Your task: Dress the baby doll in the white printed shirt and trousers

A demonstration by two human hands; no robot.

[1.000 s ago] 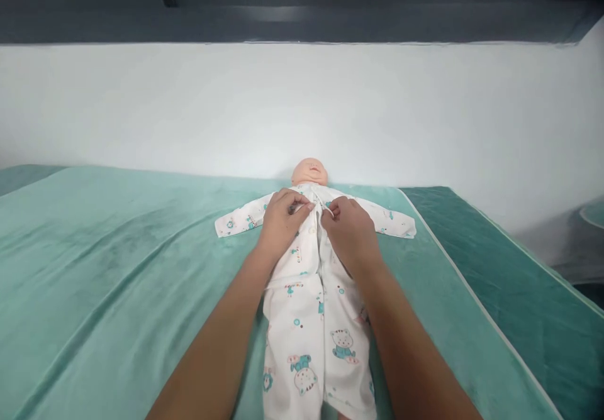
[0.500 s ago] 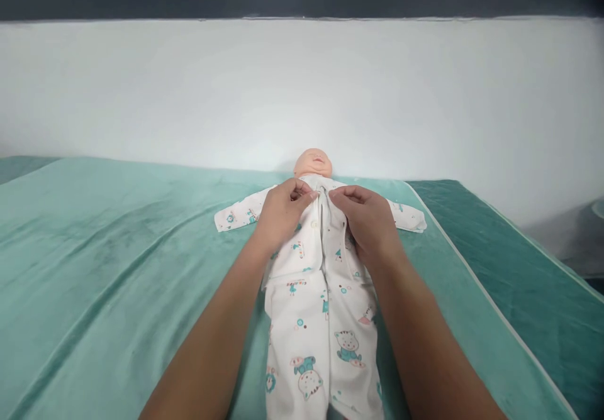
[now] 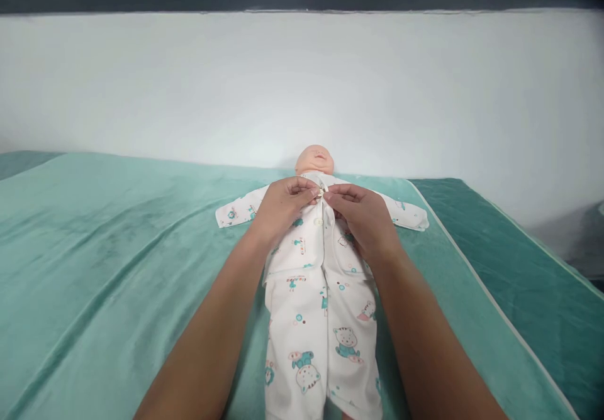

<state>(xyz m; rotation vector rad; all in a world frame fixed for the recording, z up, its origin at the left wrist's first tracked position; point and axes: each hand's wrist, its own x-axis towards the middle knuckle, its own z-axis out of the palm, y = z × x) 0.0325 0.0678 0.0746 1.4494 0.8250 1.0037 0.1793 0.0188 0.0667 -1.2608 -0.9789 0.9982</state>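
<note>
A baby doll [image 3: 314, 159] lies on its back, head at the far side, sleeves stretched out to both sides. It wears a white printed baby shirt [image 3: 302, 253] and matching trousers [image 3: 349, 370] with cartoon animals. At the upper chest, my left hand [image 3: 290, 206] pinches the left front edge of the shirt. My right hand [image 3: 363, 215] pinches the right front edge close beside it, the fingertips nearly meeting below the neck. Lower on the front, a pale button [image 3: 319, 222] shows. What exactly lies between the fingertips is partly hidden.
A light green sheet [image 3: 141, 269] with soft folds covers the surface under the doll. To the right, beyond a pale seam, runs a darker green cloth [image 3: 519, 281]. A white wall [image 3: 302, 80] rises directly behind the doll's head, with a dark band above.
My hands have drawn closer together, bringing the two shirt edges to meet at the upper chest. The gap in the shirt front has narrowed. The view has shifted slightly.
</note>
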